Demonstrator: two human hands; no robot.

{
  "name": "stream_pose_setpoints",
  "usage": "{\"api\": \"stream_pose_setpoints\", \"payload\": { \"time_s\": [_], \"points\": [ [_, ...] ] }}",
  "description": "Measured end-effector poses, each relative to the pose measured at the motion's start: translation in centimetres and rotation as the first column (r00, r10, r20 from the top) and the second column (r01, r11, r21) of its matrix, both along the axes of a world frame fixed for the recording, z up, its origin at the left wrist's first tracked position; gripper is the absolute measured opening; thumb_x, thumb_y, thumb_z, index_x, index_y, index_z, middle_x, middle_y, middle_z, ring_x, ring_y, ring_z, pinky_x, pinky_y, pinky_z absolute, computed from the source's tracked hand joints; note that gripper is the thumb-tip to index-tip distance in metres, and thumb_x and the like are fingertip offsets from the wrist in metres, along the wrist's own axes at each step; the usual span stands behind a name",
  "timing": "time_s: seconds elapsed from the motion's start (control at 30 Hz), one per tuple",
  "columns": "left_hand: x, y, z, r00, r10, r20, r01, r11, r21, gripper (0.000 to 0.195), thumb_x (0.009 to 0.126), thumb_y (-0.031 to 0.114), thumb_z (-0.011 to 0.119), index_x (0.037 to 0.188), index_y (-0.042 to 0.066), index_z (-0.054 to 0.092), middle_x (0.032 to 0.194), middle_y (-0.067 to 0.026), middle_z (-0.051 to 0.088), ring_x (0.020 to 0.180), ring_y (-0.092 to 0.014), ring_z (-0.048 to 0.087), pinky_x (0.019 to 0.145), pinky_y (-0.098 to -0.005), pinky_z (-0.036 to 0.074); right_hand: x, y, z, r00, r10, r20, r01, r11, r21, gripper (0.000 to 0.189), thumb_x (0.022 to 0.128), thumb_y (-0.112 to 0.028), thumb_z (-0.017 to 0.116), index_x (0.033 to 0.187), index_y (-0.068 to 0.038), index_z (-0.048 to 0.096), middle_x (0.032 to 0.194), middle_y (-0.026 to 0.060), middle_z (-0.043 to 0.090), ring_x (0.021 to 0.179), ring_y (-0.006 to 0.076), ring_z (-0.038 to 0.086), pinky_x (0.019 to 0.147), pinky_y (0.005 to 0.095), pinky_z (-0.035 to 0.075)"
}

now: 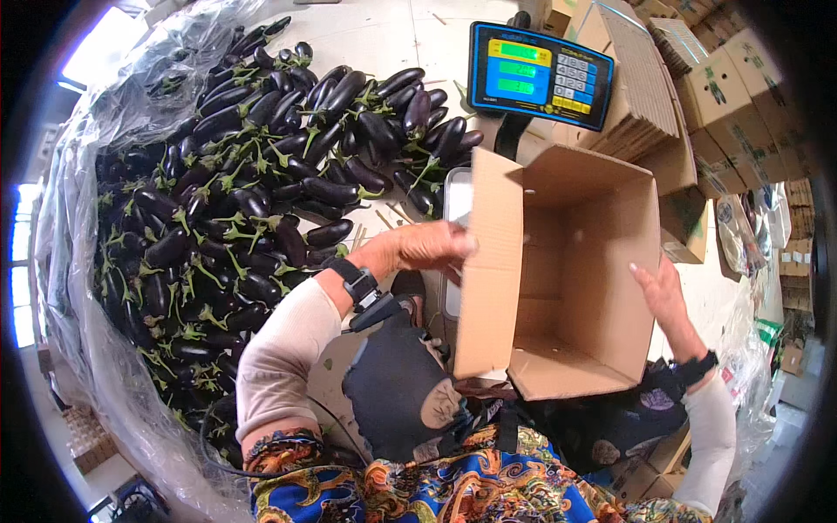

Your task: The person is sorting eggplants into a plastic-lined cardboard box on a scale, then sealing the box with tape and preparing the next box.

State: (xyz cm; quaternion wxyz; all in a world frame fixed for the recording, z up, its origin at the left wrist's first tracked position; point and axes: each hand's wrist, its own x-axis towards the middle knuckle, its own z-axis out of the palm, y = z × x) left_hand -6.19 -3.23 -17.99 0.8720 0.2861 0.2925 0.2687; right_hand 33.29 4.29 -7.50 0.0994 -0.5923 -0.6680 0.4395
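Observation:
An open cardboard box [588,274] is tilted in front of me, its inside showing no contents. My left hand [435,247] grips its left flap, with the thumb at the edge and some fingers hidden beneath. At the box's right wall rests my right hand [662,294], thumb over the rim and the other fingers mostly hidden behind the side. Behind the box stands a digital scale's display [540,76] with a keypad and lit readouts. Part of the scale's metal platform [459,189] shows left of the flap. Purple-black eggplants [216,229] with green stems lie heaped to the left.
Clear plastic sheeting [85,261] borders the heap on the left. Flattened cardboard boxes [637,85] are stacked behind the display, with closed printed cartons [739,111] at the upper right. More plastic sheeting lies at the lower right. Cut stems are scattered on the pale floor [386,39].

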Motion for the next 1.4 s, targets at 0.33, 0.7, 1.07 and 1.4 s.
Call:
{"api": "stream_pose_setpoints", "payload": {
  "time_s": [0.33, 0.7, 1.07, 1.4],
  "points": [
    [-4.4, 9.8, -14.3, -0.113, 0.614, -0.781, 0.266, 0.776, 0.572, 0.046, 0.082, 0.036, 0.066, 0.113, 0.004, 0.055, 0.107, -0.0210, 0.060, 0.099, -0.040, 0.058, 0.087, -0.0492, 0.046, -2.9, -0.3, 1.3, 0.990, -0.051, 0.131, 0.035, 0.992, 0.118, 0.042, 0.087, -0.012, 0.056, 0.125, 0.005, 0.048, 0.112, 0.0209, 0.062, 0.103, 0.0286, 0.059, 0.092, 0.0360, 0.044],
    [-12.8, -2.5, -8.9, -0.314, 0.231, -0.921, 0.583, 0.813, 0.005, 0.048, 0.075, 0.025, 0.070, 0.118, 0.006, 0.056, 0.102, -0.0144, 0.063, 0.099, -0.033, 0.058, 0.084, -0.0450, 0.048, -2.8, 0.0, 2.9, 0.963, -0.090, 0.254, 0.085, 0.996, 0.030, 0.037, 0.090, -0.016, 0.057, 0.120, 0.006, 0.052, 0.108, 0.0159, 0.064, 0.096, 0.0220, 0.058, 0.088, 0.0326, 0.045],
    [-4.5, 15.6, -16.3, 0.086, 0.637, -0.766, 0.363, 0.696, 0.620, 0.077, 0.076, 0.025, 0.074, 0.140, 0.018, 0.031, 0.140, -0.0172, 0.031, 0.129, -0.040, 0.035, 0.102, -0.0549, 0.036, -4.1, 0.0, 3.0, 0.976, -0.088, 0.202, 0.096, 0.995, -0.031, 0.040, 0.091, -0.021, 0.058, 0.120, 0.006, 0.052, 0.109, 0.0157, 0.063, 0.097, 0.0226, 0.058, 0.088, 0.0325, 0.045],
    [-2.8, 18.5, -18.5, -0.120, 0.634, -0.764, 0.563, 0.677, 0.473, 0.076, 0.049, 0.038, 0.088, 0.113, 0.006, 0.062, 0.148, -0.0215, 0.015, 0.129, -0.046, 0.025, 0.098, -0.0657, 0.029, -4.7, -0.3, 3.7, 0.951, -0.129, 0.282, 0.147, 0.988, -0.045, 0.039, 0.092, -0.021, 0.057, 0.119, 0.006, 0.051, 0.109, 0.0167, 0.061, 0.098, 0.0239, 0.057, 0.088, 0.0335, 0.044]
  ]
}}
